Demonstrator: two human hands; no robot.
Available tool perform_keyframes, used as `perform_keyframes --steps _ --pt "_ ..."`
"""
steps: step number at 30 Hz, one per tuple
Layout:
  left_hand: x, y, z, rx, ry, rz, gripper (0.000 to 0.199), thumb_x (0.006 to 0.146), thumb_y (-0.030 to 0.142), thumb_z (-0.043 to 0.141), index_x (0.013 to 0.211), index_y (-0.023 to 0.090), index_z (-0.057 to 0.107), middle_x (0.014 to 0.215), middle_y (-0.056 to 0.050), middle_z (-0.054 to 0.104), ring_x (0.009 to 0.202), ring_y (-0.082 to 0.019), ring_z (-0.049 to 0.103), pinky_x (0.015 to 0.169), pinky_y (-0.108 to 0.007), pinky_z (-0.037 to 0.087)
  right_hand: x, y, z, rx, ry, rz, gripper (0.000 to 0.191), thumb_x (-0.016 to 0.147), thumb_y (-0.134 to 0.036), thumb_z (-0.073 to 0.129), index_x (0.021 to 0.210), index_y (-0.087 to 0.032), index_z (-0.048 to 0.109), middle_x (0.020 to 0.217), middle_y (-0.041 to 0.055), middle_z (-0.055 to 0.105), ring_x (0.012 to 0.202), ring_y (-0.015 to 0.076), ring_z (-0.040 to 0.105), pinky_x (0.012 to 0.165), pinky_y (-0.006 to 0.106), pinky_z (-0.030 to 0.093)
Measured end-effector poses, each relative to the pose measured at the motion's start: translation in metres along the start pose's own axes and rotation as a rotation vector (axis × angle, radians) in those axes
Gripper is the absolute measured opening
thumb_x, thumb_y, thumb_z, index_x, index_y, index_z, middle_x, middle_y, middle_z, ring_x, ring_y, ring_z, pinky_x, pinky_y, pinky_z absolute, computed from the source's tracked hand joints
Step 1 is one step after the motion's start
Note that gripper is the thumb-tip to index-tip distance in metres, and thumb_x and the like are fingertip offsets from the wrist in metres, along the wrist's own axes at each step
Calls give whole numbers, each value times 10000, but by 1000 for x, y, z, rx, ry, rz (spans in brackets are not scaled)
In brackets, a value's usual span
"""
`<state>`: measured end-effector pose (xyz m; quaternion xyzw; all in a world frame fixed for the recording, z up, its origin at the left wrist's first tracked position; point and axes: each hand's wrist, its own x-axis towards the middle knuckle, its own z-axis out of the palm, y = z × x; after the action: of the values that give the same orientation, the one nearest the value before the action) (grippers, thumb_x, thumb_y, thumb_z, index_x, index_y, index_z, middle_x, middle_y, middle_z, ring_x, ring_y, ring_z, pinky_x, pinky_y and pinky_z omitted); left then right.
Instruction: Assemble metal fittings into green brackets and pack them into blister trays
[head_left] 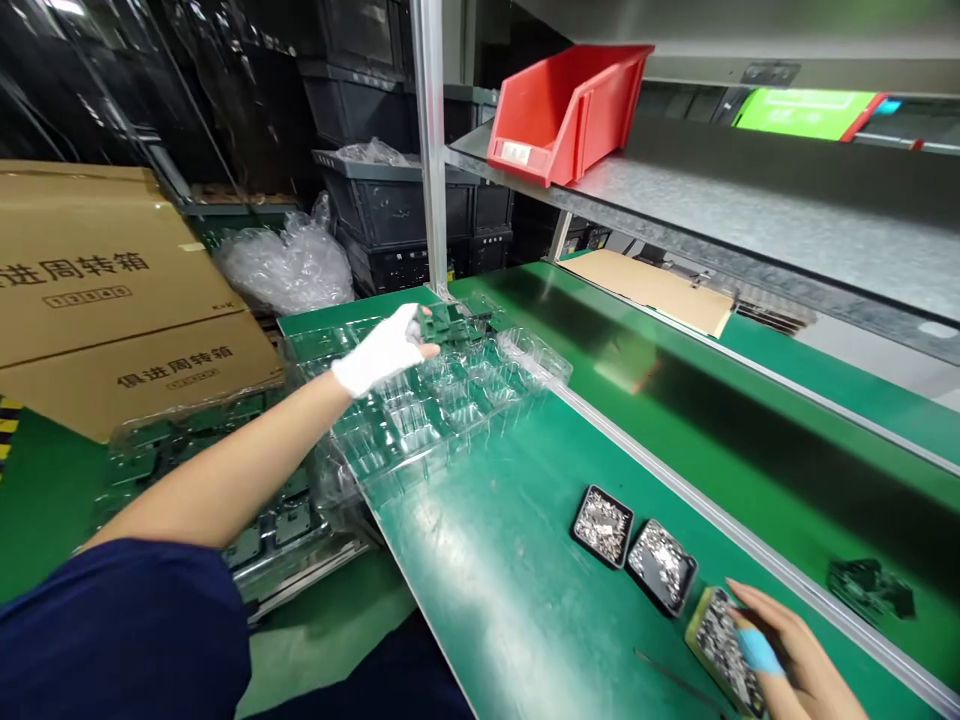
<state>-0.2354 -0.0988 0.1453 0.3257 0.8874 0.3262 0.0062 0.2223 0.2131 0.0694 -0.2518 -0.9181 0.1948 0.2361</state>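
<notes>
My left hand [390,345], in a white glove with bare fingertips, is closed on a dark green plastic part [446,325] at the far end of a clear blister tray [420,425]. The tray lies over the left edge of the green table [480,580]. At the lower right, my right hand [795,655], with blue tape on one finger, has its fingers drawn together at a small box of metal pieces [724,640]. Whatever is between those fingertips is too small to make out. Beside this box stand two black dishes [601,525] [664,566] of small shiny metal pieces.
A thin dark tool [675,680] lies near the boxes. Beyond the metal rail [675,480] is another dark green part [870,588]. A red bin [570,115] sits on the shelf above. Left are cartons [97,290] and a lower stack of filled trays [292,525].
</notes>
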Motion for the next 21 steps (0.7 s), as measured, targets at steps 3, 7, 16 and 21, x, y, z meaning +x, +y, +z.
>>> perform_keyframes --steps 3,7,16,21 --pt "-71 30 38 -582 -100 105 612 814 455 582 1315 182 360 1121 -107 601 984 -239 614 812 -369 528 3 -52 26 224 -171 6 299 865 -419 497 1096 -279 625 1140 105 651 1018 297 648 853 459 560" --pt "-151 76 111 -642 -270 70 611 734 386 669 1246 203 390 1122 -96 607 990 -254 618 859 -408 516 -4 -113 67 748 -440 74 553 887 -440 525 1382 -290 331 1360 130 490 1100 236 599 925 428 528" --pt "-167 112 166 -193 -531 501 418 796 162 480 1212 186 517 1004 -63 678 924 -216 643 845 -363 503 -37 -93 48 575 -540 119 762 785 -391 653 1423 -235 268 1383 131 437 1198 277 511 951 443 494" --pt "-103 140 177 161 -442 593 275 905 274 412 950 166 661 939 -83 677 896 -236 626 814 -361 470 -45 -84 38 253 -654 -167 774 781 -284 638 1456 -208 267 1357 145 469 1223 294 469 1028 495 408"
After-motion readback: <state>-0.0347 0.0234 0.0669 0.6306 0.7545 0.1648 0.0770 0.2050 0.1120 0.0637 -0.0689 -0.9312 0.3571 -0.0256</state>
